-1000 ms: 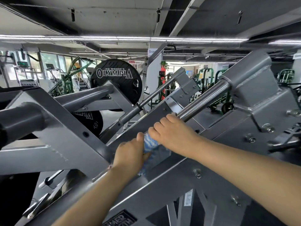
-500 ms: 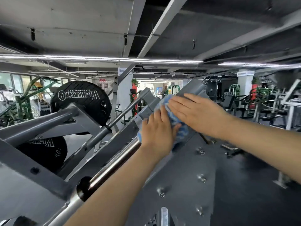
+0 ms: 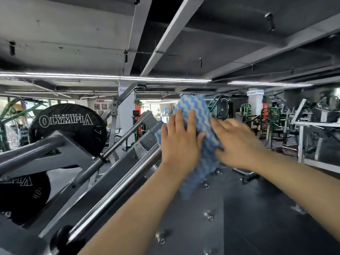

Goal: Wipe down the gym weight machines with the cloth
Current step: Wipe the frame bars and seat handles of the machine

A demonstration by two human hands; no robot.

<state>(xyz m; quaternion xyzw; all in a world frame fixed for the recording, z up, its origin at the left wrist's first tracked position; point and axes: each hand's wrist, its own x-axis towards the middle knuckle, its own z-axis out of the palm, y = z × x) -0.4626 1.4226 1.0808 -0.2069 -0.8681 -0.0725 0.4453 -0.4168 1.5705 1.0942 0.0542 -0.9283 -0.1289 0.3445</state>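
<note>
Left hand [image 3: 181,142] flat, fingers straight, pressing cloth [image 3: 195,115] against upper end of grey machine plate [image 3: 211,214]. Right hand [image 3: 237,144] blurred, fingers extended on cloth's right side. Step in hand: wiping plate top. Next: sweep down over bolts [image 3: 209,216], then along chrome bar [image 3: 117,192] alongside.

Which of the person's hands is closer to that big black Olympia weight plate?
Left. The left hand lies flat on the blue-and-white cloth, on the side toward the Olympia weight plate; the right hand is beyond it, farther right.
</note>
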